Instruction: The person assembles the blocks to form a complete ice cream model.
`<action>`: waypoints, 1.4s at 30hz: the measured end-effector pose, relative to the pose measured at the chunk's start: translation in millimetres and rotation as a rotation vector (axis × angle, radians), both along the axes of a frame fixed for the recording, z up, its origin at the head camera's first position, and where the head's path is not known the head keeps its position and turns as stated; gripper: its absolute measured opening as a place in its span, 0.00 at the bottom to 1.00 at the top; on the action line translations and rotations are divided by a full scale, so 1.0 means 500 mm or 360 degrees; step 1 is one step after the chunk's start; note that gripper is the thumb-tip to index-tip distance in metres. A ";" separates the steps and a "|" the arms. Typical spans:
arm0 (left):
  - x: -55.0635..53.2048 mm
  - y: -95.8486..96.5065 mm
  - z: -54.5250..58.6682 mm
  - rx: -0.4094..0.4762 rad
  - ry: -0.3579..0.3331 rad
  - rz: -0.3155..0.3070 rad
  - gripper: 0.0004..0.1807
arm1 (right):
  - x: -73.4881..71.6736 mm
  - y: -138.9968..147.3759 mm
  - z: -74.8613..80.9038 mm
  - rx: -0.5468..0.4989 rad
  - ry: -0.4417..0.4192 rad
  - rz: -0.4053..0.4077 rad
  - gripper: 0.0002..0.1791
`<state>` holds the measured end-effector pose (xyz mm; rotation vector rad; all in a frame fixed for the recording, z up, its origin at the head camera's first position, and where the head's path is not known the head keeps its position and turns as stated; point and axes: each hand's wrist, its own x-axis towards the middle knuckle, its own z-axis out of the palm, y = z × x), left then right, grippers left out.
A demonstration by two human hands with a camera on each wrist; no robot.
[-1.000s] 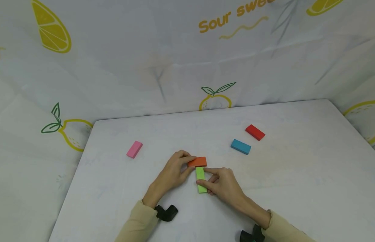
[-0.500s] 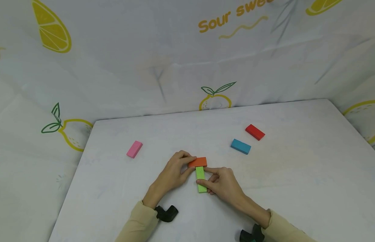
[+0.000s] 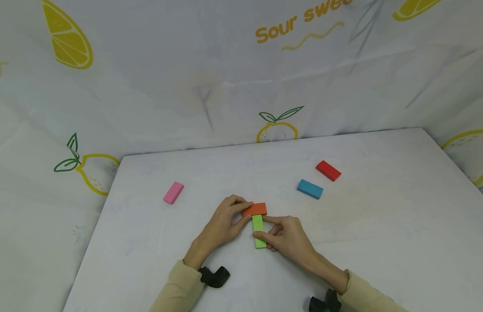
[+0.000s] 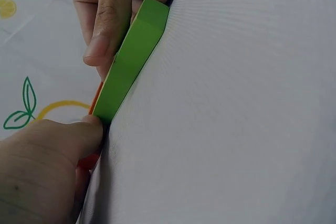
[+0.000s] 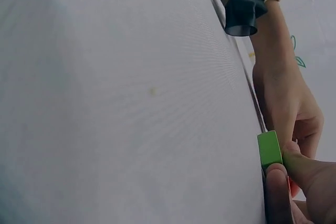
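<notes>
On the white table an orange block point(image 3: 255, 209) lies crosswise, and a light green block point(image 3: 258, 223) runs from its near side toward the person, the two forming a T. My left hand point(image 3: 222, 222) pinches the left end of the orange block between thumb and fingers. The right hand point(image 3: 290, 237) grips the green block, thumb across its top and index finger along its right side at the far end. In the left wrist view the green block point(image 4: 134, 59) shows its long side, with the orange block mostly hidden behind the left thumb.
A pink block point(image 3: 173, 193) lies to the left of the hands. Farther back on the right are a blue block point(image 3: 310, 189) and a red block point(image 3: 329, 170). Behind the table point(image 3: 381, 195) hangs a white cloth printed with lemons.
</notes>
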<state>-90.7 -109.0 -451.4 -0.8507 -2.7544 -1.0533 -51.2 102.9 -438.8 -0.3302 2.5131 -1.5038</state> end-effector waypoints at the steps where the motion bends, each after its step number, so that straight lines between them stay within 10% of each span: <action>1: -0.001 -0.001 -0.004 0.0022 0.0007 -0.0006 0.19 | 0.000 0.000 0.000 -0.0001 -0.0006 -0.0005 0.33; 14: -0.006 -0.008 -0.027 0.0135 0.0079 -0.0012 0.24 | 0.008 0.024 0.012 0.0055 -0.0021 -0.0060 0.25; 23: 0.004 -0.015 -0.028 0.0115 0.0182 0.0180 0.19 | -0.020 0.104 0.027 0.0113 0.0281 -0.0245 0.07; 42: -0.001 -0.014 -0.029 0.0131 0.0188 0.0090 0.18 | -0.107 0.257 -0.034 -0.0080 0.0796 -0.0552 0.13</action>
